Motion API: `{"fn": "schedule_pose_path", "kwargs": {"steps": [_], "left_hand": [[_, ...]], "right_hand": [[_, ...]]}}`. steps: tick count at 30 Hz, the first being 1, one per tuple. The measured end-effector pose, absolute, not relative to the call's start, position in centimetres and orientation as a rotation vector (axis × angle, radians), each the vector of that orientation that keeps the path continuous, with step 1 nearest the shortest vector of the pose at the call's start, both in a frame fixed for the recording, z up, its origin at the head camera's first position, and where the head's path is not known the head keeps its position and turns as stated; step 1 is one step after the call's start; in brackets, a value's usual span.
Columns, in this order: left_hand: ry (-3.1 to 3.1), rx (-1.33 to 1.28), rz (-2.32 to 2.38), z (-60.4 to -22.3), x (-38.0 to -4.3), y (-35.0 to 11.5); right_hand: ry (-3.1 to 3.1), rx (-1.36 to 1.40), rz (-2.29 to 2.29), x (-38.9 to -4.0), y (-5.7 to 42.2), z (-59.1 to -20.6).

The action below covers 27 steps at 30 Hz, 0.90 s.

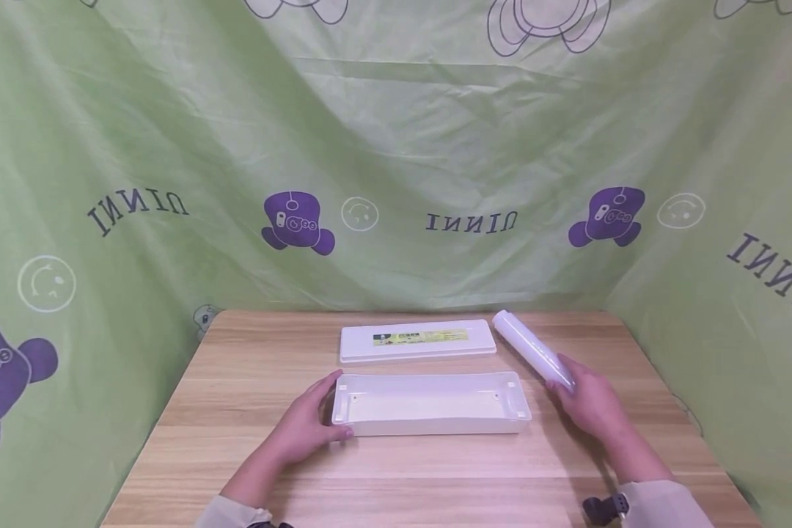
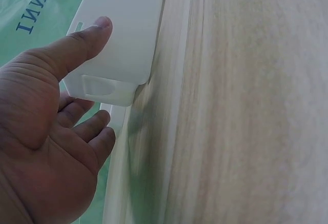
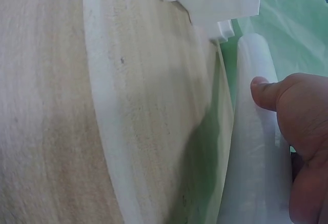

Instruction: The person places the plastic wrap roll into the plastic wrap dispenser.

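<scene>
An open, long white box (image 1: 435, 427) lies across the table, its hollow inside facing up. My left hand (image 1: 302, 431) holds its left end, thumb on the front wall and fingers around the far side. In the left wrist view the thumb presses on the white wall of the box (image 2: 123, 34). To the right, my right hand (image 1: 592, 402) grips the near end of a roll of cling film (image 1: 529, 346), which slants away to the far left. In the right wrist view the thumb lies along the translucent roll (image 3: 256, 152); the other fingers are mostly hidden.
A flat white lid (image 1: 419, 352) with a yellow and black label (image 1: 421, 336) lies behind the box. Green printed cloth (image 1: 396, 147) hangs around the back and sides of the wooden table (image 1: 435, 488).
</scene>
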<state>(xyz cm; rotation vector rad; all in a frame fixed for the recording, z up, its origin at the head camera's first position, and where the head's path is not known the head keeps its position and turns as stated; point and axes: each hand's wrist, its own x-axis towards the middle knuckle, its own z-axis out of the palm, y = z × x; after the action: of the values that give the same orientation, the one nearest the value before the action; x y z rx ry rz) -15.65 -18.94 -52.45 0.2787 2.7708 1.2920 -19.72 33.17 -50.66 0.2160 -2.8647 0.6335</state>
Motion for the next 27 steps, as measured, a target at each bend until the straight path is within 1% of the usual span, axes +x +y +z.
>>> {"fn": "schedule_pose_path", "kwargs": {"steps": [12,27], "left_hand": [[2.757,0.232,1.285,-52.2,-15.5,-18.9],[2.766,0.245,1.288,-52.2,-15.6,-18.9]], "right_hand": [[-2.877,0.221,0.671,-19.3,32.9,-49.4],[-2.854,0.246,0.675,-19.1,32.3,-48.4]]}}
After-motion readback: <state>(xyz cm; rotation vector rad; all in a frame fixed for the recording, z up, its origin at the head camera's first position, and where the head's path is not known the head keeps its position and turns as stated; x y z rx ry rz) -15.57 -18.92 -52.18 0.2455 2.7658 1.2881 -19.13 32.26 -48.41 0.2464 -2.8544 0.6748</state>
